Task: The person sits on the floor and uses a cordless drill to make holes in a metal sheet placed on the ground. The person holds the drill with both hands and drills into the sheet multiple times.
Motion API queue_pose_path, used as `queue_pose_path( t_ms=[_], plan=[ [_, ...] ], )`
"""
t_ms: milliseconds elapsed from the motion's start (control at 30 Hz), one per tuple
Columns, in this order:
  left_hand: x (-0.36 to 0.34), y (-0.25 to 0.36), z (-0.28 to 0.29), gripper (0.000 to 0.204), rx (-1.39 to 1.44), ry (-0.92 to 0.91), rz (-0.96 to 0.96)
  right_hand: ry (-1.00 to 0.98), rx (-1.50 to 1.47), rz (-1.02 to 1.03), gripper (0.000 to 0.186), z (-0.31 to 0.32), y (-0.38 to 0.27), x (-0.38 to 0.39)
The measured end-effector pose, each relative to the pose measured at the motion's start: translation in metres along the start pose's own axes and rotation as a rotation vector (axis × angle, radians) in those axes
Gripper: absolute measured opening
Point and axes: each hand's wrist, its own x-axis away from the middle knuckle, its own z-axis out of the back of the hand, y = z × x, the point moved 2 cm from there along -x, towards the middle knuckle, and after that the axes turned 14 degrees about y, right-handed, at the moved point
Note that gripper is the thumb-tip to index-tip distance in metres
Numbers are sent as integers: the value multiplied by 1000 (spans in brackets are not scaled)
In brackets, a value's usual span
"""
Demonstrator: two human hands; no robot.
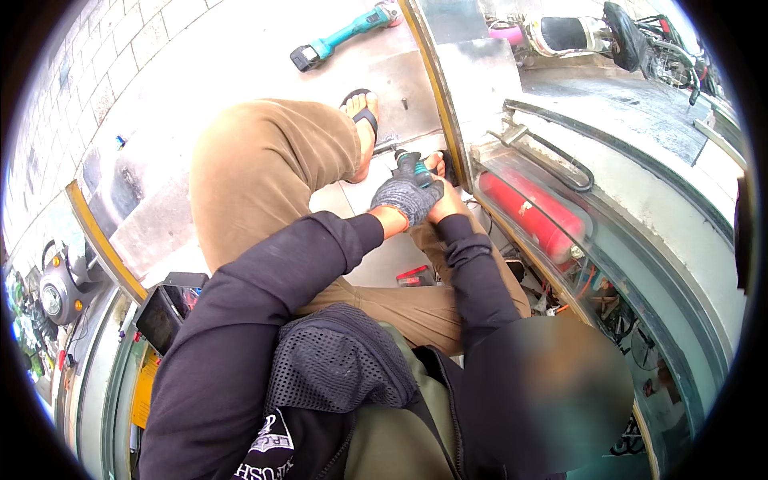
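My left hand (408, 198), in a grey knit glove, is closed around a teal-and-black power tool (412, 167). The tool is low between my feet, beside a yellow-edged frame post (436, 72); a thin metal rod (385, 148) shows close to its far end. Pressed against the glove is my bare right hand (448, 206). Its fingers look curled, but the left hand hides most of them and whatever they grip.
A teal angle grinder (340, 36) lies on the floor ahead. To the right, a red cylinder (532, 216) sits behind glass. A black bin (164, 316) stands at left, and a small red box (416, 276) lies below my hands. Parked motorbikes (60, 292) are outside.
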Motion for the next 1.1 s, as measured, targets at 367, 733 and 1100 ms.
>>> queue_pose_path(
  t_ms=[367,733,1100],
  plan=[
    [-22,30,-13,56,-483,-139,-396,268,-922,-584,50,-81,37,41],
    [-12,14,-7,68,-78,-29,60,143,-50,-146,43,-42,20,22],
    [-16,18,1,81,-170,-156,28,309,-225,-6,35,-59,8,29]
  ],
)
